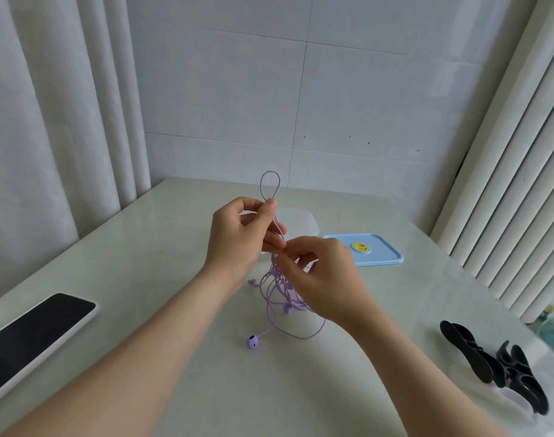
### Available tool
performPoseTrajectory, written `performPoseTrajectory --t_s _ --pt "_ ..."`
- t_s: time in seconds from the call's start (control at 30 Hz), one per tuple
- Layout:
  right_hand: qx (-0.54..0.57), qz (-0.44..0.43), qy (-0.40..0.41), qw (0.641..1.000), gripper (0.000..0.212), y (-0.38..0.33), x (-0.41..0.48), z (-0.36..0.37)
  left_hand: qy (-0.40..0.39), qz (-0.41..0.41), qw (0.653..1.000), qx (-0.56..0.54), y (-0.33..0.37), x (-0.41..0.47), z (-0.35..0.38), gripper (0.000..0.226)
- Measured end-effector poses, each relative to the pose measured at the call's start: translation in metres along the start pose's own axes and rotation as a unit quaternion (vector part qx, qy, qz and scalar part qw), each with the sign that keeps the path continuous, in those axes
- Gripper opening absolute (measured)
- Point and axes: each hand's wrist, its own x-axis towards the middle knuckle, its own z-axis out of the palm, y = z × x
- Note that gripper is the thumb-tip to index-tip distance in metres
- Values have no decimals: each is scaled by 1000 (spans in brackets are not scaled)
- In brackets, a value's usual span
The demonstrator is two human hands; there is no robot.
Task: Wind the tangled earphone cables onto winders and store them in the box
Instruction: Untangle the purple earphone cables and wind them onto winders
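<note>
Phone (33,339) lies at the left edge of the table (162,247). My left hand (238,238) is raised, thumb and forefinger pinching the purple earphone cable (279,288); a loop stands above the pinch. The tangle hangs below, one earbud (253,342) on the table. My right hand (323,272) pinches a strand just beneath (fingers curled). Clear box (304,222) behind my hands, blue lid (376,250) beside it, black winders (496,367) far right.

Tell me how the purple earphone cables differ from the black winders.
The thin purple earphone cables hang tangled, pinched by the left hand and right hand; the black winders lie untouched on the pale table. The cables are slender strands; the winders are broad and flat. No cable is wound on a winder yet.
</note>
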Motion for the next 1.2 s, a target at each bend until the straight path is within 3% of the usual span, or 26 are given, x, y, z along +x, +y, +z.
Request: performPoseTrajectory --t_s 0.07,0.17,0.27,0.37,0.5,0.6,0.7,0.77,0.9,1.07,1.2 --pt "36 18 13 999 12 5 1 2 -12 4 1000 -1 -1 2 -1 32" --pt "183 70 30 980 11 5 5 -4 -82 30 993 85 -6 4 -5 34" --pt "299 92 74 947 11 0 6 -7 -193 31 967 165 -12 1 -6 30" --pt "364 98 126 918 15 -4 8 -12 -230 64 939 246 -15 3 -10 29" --pt "425 83 187 882 14 -9 10 -23 -228 94 918 310 -22 1 -13 19" --pt "482 108 210 844 16 -12 9 -26 -208 121 901 361 -24 2 -14 26" --pt "547 146 237 789 27 -8 11 -30 -199 168 861 436 -26 4 -17 37" --pt "553 169 249 777 28 -4 12 -33 -193 183 854 447 -28 7 -19 43" --pt "519 222 254 785 21 1 10 -37 -175 209 849 453 -28 9 -21 49" --pt "305 286 213 883 25 12 10 -36 -131 263 846 445 -29 10 -20 58" --pt "120 234 173 949 33 20 8 -28 -119 270 855 427 -25 9 -20 56"
